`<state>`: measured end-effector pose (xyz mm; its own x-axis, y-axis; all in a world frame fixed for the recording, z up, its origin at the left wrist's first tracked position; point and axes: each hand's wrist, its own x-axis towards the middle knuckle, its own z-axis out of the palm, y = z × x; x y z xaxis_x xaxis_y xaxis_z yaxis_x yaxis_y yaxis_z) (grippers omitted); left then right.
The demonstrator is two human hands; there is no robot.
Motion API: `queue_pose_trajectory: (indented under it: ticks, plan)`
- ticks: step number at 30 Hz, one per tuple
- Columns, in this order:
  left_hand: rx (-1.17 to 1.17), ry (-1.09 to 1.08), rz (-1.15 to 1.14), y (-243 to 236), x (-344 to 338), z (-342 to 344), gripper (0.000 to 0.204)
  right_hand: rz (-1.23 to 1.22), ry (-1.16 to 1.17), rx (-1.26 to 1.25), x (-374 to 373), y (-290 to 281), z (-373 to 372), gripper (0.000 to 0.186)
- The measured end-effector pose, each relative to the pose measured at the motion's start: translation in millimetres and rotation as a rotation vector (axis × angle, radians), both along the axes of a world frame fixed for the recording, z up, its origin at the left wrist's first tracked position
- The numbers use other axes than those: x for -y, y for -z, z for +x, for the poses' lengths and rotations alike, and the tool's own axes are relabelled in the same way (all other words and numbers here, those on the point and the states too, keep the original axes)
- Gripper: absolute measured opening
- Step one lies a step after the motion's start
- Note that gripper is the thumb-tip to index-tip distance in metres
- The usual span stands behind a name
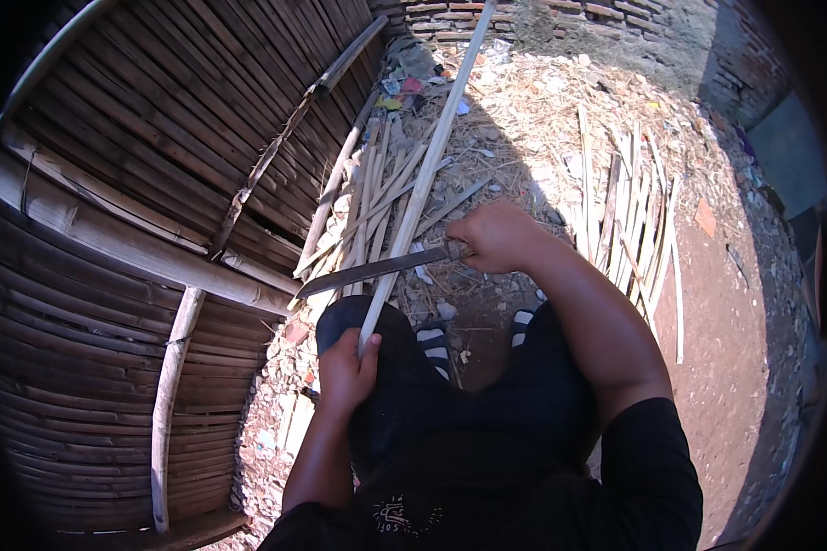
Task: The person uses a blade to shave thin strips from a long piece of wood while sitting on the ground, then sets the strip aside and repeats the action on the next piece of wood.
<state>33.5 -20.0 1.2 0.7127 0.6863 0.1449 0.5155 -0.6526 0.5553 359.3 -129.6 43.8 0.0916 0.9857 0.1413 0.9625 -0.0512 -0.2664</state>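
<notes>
My left hand (345, 372) is closed round the near end of a long, pale bamboo strip (432, 156), above my left thigh. The strip slants away from me, up toward the brick wall. In my right hand (496, 237) is the handle of a machete (377, 267), its long dark blade pointing left. The blade lies across the strip a little beyond my left hand; whether it presses into the strip I cannot tell. My fingers hide most of the handle.
Slatted bamboo panels (92, 367) with poles stand close on my left. Split strips (377, 197) lie beyond my left knee, and another pile of strips (629, 207) lies to the right. A brick wall (606, 28) closes the far side. Straw and rubble litter the ground.
</notes>
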Motion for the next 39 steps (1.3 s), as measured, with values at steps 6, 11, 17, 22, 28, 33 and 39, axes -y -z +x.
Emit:
queue_pose_trajectory:
  ticks: [6,11,17,22,28,33,39]
  plan:
    - [-0.010,-0.018,-0.015,0.1,0.1,-2.2,0.033,-0.005,-0.001,-0.100,-2.1,-5.6,-0.6,0.029]
    - [0.020,-0.005,-0.032,0.0,-0.6,-1.9,0.031,0.172,0.336,-0.260,11.1,3.8,46.2,0.030]
    - [-0.007,0.016,-0.043,-2.2,-0.1,-1.2,0.031,0.051,0.156,-0.102,9.7,-1.8,26.7,0.029]
    - [-0.030,-0.005,-0.022,0.0,-2.2,-1.0,0.031,-0.067,-0.044,0.017,-6.2,-1.5,-11.2,0.031]
    - [0.009,0.001,-0.038,-2.9,-0.1,-1.0,0.032,0.038,0.155,-0.225,3.8,2.4,27.4,0.037]
    - [-0.009,0.014,-0.070,-3.7,-2.2,-0.9,0.032,0.122,0.385,-0.263,18.7,2.2,60.3,0.040]
    - [-0.001,-0.001,-0.066,-3.7,-1.1,0.4,0.034,0.030,0.157,-0.098,8.1,-2.9,20.4,0.031]
